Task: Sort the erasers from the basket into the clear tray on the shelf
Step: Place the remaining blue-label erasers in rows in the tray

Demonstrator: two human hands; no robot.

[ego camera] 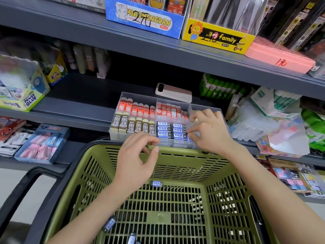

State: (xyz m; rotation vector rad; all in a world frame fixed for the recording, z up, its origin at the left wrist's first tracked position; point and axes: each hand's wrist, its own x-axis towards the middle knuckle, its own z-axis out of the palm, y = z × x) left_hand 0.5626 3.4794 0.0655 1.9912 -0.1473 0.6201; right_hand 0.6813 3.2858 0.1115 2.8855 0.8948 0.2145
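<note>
A clear tray (139,95) stands on the middle shelf, holding rows of red erasers (135,108), brown 2B erasers (131,125), red-and-white erasers (167,110) and blue erasers (163,129). My right hand (209,132) is over the tray's right part, its thumb and fingertips pinching a blue eraser (187,137) at the end of the blue rows. My left hand (139,162) hovers above the far rim of the green basket (184,156), fingers loosely curled and holding nothing. Loose blue erasers lie in the basket, one (157,183) at the far wall and two (110,224) (131,238) near my left forearm.
A white phone (173,92) lies behind the tray. Glue sticks (219,88) and wrapped packs (263,120) crowd the shelf to the right. A Power Glue box (24,95) sits at the left, and a blue box of pink erasers (42,143) on the lower shelf.
</note>
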